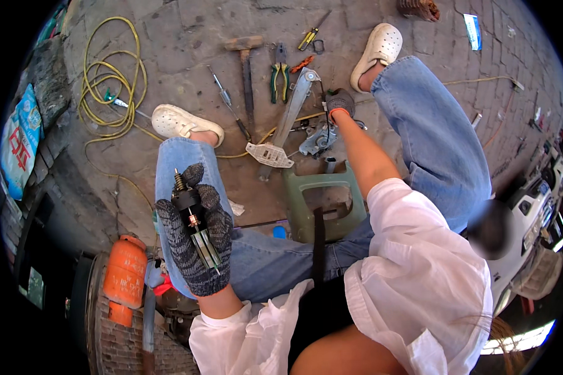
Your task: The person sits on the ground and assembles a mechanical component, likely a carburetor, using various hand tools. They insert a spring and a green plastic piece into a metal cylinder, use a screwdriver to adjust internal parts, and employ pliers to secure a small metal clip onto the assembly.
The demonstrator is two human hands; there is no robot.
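Note:
In my left hand [197, 250], gloved in dark grey knit, lies a small motor armature [205, 250]. It has a threaded shaft end, a black collar, a copper commutator and a slotted metal core, with my fingers curled around it. My right hand [341, 103], in a similar glove, is farther out beside a long grey metal arm [294, 109] with a slotted plate at its near end. Its fingers are curled and partly hidden, and what they grip cannot be made out. Close to this hand are a silver metal housing [319, 139] and a thin black cable.
A hammer [247, 69], pliers [280, 75], screwdrivers [225, 94] and a coiled yellow hose [84, 94] lie on the paving. A green plastic stool [294, 206] stands between my legs. An orange gas cylinder [124, 272] is at lower left, and a white vehicle [522, 231] at right.

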